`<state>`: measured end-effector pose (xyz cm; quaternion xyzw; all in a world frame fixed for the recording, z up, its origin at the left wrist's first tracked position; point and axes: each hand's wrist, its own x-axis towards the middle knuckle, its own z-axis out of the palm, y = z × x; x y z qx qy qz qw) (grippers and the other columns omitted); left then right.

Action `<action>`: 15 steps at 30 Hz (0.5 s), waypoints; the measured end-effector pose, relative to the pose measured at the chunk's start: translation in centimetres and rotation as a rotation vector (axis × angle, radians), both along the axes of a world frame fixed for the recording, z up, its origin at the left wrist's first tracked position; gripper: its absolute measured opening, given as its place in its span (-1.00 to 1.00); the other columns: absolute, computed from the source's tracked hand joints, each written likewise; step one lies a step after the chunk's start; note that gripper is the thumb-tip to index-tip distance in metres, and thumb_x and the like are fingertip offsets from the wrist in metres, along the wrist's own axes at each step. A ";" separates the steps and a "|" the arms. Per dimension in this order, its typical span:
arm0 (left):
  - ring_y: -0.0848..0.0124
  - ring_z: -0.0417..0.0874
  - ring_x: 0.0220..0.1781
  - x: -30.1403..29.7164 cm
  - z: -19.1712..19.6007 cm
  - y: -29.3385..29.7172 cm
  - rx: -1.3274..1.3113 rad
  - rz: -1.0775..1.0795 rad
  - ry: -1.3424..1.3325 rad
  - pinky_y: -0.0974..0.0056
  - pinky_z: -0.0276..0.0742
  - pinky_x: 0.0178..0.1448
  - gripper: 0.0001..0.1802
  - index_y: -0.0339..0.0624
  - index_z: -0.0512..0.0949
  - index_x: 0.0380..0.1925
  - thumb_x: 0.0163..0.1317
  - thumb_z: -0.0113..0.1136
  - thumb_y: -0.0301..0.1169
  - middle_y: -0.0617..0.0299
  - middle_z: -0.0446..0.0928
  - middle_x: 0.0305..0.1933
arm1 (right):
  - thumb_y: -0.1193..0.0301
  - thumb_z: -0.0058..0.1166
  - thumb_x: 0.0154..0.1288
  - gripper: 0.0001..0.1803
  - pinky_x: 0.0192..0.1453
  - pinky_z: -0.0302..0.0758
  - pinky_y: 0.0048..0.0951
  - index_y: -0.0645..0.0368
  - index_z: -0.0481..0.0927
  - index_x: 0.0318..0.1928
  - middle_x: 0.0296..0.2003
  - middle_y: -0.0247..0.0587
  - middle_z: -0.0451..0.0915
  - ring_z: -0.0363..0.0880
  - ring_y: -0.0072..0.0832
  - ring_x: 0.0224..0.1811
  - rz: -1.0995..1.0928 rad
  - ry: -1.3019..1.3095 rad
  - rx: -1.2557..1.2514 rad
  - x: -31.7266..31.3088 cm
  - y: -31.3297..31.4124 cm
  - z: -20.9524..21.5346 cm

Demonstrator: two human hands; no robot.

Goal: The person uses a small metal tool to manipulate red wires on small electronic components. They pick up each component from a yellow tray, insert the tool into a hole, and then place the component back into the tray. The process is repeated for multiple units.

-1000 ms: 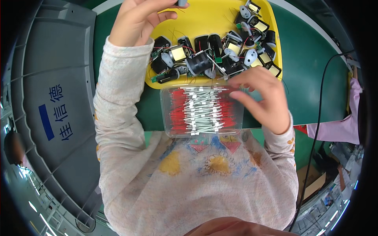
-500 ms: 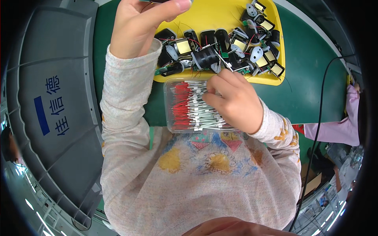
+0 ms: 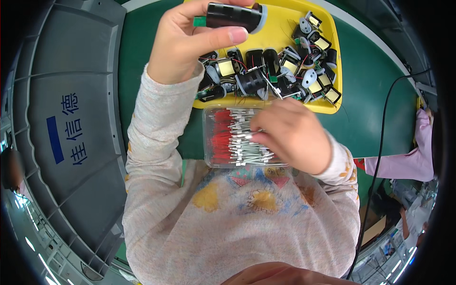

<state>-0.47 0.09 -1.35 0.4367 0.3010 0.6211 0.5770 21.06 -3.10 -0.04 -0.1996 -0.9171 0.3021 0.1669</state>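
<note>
My left hand (image 3: 183,40), raised over the left of the yellow tray (image 3: 338,61), grips a black cylindrical part (image 3: 232,16). A grey ring rims its right end, and a bit of green board juts from its left end. My right hand (image 3: 297,135) is closed in a pinch over the right side of a clear plastic box (image 3: 207,142). Inside the box lie many short wires (image 3: 240,142), red at the left and whitish at the right. The right fingertips are among the white wire ends; what is between them is too blurred to make out.
Black cylindrical assemblies (image 3: 251,81) with yellow pads, grey discs and thin red wires are piled along the tray's near and right sides. A grey panel (image 3: 71,128) stands at the left. A black cable (image 3: 385,128) hangs at the right. Beyond it shows another person's pink sleeve (image 3: 399,166).
More of the left hand and its black part has come into view. My right hand has shifted slightly down and right over the box. The tray and box sit a little lower in the picture.
</note>
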 end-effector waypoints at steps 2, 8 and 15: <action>0.28 0.57 -0.07 0.0 -0.3 0.1 0.049 -0.011 0.077 0.24 0.47 0.07 -0.75 -0.36 0.51 -0.28 -0.03 0.26 -0.59 0.03 0.55 -0.13 | 0.47 0.25 -0.04 -0.84 -0.37 0.41 -0.47 0.22 0.53 -0.45 -0.50 -0.28 0.55 0.53 -0.42 -0.48 0.030 0.141 -0.279 0.5 1.6 2.0; 0.13 0.65 -0.16 0.5 0.3 0.0 0.051 -0.157 -0.237 0.13 0.57 -0.01 -0.66 -0.33 0.45 -0.18 -0.02 0.22 -0.65 0.00 0.54 -0.11 | 0.66 0.33 -0.13 -0.78 -0.29 0.46 -0.61 0.33 0.62 -0.38 -0.40 -0.16 0.63 0.55 -0.58 -0.39 0.020 0.678 -0.750 1.3 5.6 3.2; 0.46 0.52 -0.33 2.0 2.0 -0.2 -0.005 0.186 0.068 0.45 0.40 -0.30 -0.20 -0.26 0.08 0.25 0.00 0.25 -0.48 -0.02 0.56 -0.20 | 0.68 0.21 -0.02 -0.78 -0.29 0.49 -0.62 0.28 0.55 -0.29 -0.34 -0.21 0.59 0.55 -0.59 -0.35 0.060 0.936 -1.097 -0.6 8.3 1.9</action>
